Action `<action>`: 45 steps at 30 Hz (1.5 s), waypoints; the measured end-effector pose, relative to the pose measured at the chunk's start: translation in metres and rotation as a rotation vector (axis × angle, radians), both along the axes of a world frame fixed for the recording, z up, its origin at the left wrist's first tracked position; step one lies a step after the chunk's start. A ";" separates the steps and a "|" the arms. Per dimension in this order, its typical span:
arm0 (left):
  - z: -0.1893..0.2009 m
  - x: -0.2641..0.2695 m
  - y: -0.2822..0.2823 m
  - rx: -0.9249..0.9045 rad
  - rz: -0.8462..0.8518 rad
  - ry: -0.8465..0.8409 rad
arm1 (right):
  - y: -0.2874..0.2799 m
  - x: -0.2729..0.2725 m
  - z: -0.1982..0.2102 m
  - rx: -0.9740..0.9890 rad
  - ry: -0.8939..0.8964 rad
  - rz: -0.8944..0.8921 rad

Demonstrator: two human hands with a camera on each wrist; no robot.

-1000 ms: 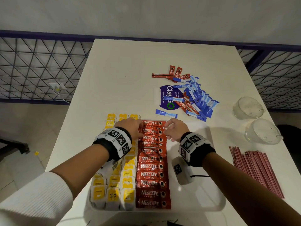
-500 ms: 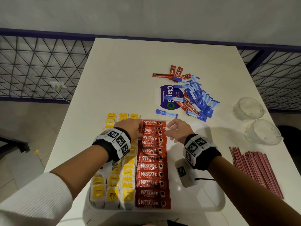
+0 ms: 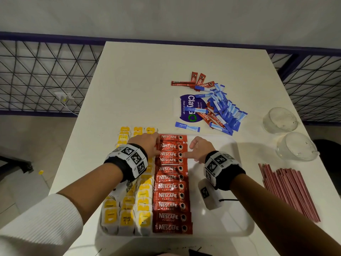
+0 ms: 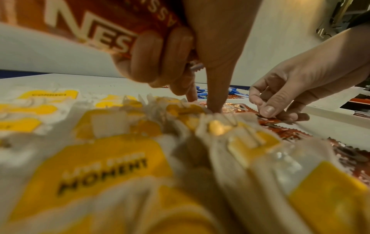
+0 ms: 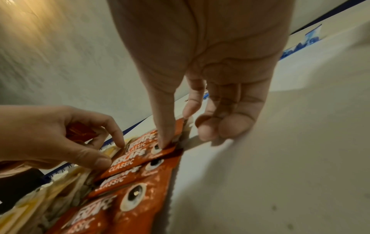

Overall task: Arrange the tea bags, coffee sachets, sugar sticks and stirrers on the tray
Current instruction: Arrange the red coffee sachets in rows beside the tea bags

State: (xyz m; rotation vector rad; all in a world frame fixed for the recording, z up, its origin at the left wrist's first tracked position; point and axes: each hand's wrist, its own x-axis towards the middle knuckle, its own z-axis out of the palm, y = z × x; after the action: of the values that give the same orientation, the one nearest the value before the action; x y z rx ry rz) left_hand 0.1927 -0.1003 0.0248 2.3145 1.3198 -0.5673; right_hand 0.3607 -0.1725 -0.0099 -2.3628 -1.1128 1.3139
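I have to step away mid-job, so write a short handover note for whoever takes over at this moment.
Left hand: holds spare coffee sachets in curled fingers, fingertips on the red sachet column.
Right hand: holds nothing; thumb and forefinger steady the column's right edge.
Done: tea bags in rows on the tray's left; the red column stands beside them.
Left: loose coffee sachets and blue sugar sticks piled on the table beyond the tray; stirrers on the table to its right.
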 end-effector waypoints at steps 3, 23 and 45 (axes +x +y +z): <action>-0.002 -0.001 0.001 -0.005 0.010 -0.007 | 0.000 0.001 0.000 0.021 0.011 -0.002; 0.031 0.018 0.003 -0.464 0.575 -1.024 | -0.004 -0.047 0.052 0.199 0.482 0.131; 0.012 -0.002 -0.035 -0.846 0.887 -1.071 | -0.029 -0.035 0.041 0.313 0.558 -0.090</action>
State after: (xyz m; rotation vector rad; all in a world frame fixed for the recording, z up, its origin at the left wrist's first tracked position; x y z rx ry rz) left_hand 0.1903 -0.1358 0.0371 0.8746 1.0408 0.3496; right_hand 0.3255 -0.2010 0.0307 -1.6556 -0.9377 1.5045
